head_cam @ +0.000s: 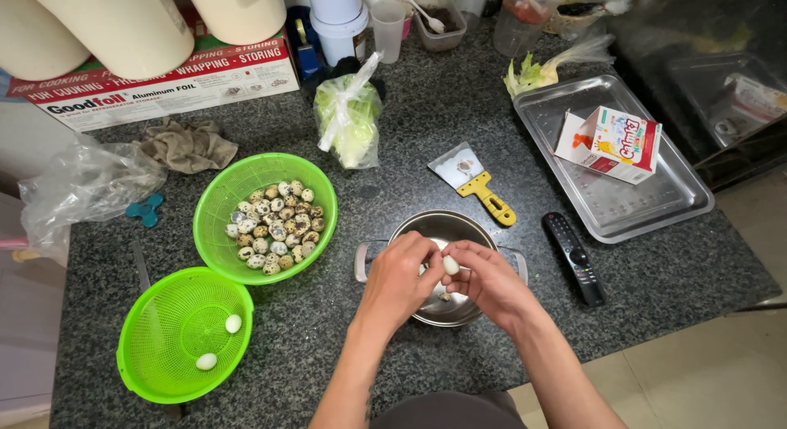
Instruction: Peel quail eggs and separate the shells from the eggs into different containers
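Both hands meet over a small steel pot (pixel 459 230) at the front of a dark speckled counter. My left hand (pixel 399 280) and my right hand (pixel 489 280) pinch one small white peeled egg (pixel 450 265) between their fingertips. To the left stands a green bowl (pixel 215 232) with several speckled quail eggs (pixel 275 227). In front of it sits a green strainer (pixel 156 359) that holds two peeled white eggs (pixel 233 323).
A yellow-handled scraper (pixel 477 185) and a black remote (pixel 573 257) lie right of the pot. A steel tray (pixel 611 207) carries a small carton (pixel 610 143). Bagged greens (pixel 348 117), a grey cloth (pixel 188 144), a clear plastic bag (pixel 78 187) and a foil box (pixel 156 84) stand behind.
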